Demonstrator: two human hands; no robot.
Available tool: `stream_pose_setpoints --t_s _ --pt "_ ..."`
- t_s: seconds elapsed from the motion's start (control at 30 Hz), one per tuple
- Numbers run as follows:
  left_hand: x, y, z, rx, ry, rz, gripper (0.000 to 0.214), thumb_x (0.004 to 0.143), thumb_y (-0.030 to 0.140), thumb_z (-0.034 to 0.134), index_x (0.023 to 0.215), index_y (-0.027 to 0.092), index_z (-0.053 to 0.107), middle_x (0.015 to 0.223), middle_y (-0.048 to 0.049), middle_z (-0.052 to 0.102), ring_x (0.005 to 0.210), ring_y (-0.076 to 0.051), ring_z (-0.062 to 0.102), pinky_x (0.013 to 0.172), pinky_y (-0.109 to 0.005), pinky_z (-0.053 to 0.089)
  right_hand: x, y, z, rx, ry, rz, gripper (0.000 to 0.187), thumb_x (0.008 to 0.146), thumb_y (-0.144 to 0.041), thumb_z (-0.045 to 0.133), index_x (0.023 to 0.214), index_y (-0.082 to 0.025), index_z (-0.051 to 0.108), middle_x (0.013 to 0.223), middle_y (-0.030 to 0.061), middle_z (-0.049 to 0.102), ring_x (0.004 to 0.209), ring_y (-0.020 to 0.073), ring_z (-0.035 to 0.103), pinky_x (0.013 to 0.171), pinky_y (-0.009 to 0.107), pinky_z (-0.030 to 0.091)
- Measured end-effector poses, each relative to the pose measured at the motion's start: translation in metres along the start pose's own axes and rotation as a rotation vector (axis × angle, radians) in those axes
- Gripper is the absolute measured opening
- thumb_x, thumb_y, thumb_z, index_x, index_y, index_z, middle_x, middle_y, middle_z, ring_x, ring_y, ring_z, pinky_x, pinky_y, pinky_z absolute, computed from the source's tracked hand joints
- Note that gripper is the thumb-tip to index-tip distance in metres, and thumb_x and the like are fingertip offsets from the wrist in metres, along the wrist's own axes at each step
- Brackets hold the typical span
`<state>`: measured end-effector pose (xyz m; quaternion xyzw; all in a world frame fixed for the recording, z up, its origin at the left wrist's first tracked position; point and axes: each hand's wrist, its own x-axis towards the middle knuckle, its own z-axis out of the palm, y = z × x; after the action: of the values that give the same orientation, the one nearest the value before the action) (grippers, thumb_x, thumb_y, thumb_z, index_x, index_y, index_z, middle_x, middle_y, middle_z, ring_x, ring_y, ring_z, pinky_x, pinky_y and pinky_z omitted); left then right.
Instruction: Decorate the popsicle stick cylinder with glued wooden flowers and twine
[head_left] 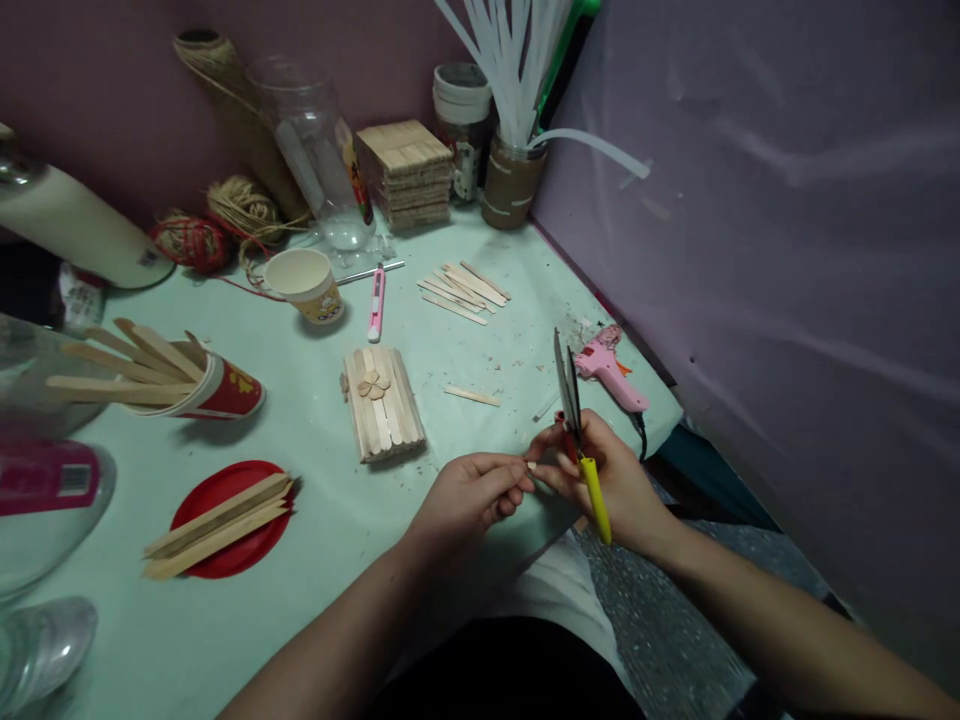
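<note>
My left hand (474, 492) is closed in a pinch at the table's front edge, its fingertips on a small pale wooden piece (531, 466). The fingertips of my right hand (619, 485) meet it there. Scissors (594, 498) with a yellow handle hang in the right hand, blades upward and slightly apart. Just beyond my hands lies a single craft stick (472, 396). To its left stands a box-like piece covered in craft sticks (401, 400), with a small wooden flower (373, 384) on it. A pink glue gun (611, 370) rests near the right hand.
Thin sticks (465, 290) and a pink cutter (376, 303) lie farther back. Paper cups (304, 285), a red plate (210, 497) with sticks and a tilted cup of sticks (232, 388) are left. Behind stand a stick stack (405, 170) and a jar of glue sticks (512, 185).
</note>
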<state>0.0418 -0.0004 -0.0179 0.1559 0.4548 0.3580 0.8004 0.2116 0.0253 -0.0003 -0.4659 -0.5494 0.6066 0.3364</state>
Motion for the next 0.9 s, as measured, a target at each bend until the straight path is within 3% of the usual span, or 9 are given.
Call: stream_pose_setpoints --t_s 0.33,0.73,0.9 --pt "0.0 0.002 0.004 0.0 0.033 -0.002 0.035 0.057 0.038 0.086 0.073 0.011 0.07 0.063 0.0008 0.059 0.053 -0.004 0.044 0.051 -0.018 0.03 -0.003 0.002 0.003 0.017 0.008 0.011 0.043 0.073 -0.038 0.082 0.089 -0.025 0.044 0.087 -0.0016 0.063 0.065 0.011 0.058 0.059 0.025 0.048" --pt "0.001 0.0 0.003 0.017 0.014 0.008 0.032 0.059 0.036 0.084 0.067 0.011 0.066 0.06 0.0014 0.056 0.05 -0.004 0.041 0.048 -0.018 0.024 -0.007 0.004 0.0 -0.078 0.009 -0.061 0.033 0.078 -0.033 0.077 0.095 -0.025 0.049 0.086 -0.0005 0.063 0.07 0.0133 0.06 0.062 0.026 0.047" --pt "0.001 0.0 0.002 0.004 0.007 0.002 0.033 0.058 0.035 0.086 0.073 0.011 0.07 0.065 0.0006 0.058 0.053 -0.004 0.042 0.05 -0.019 0.027 -0.008 0.013 0.001 -0.086 0.057 -0.133 0.035 0.077 -0.027 0.078 0.096 -0.026 0.049 0.086 -0.0019 0.063 0.061 0.0102 0.051 0.058 0.024 0.044"
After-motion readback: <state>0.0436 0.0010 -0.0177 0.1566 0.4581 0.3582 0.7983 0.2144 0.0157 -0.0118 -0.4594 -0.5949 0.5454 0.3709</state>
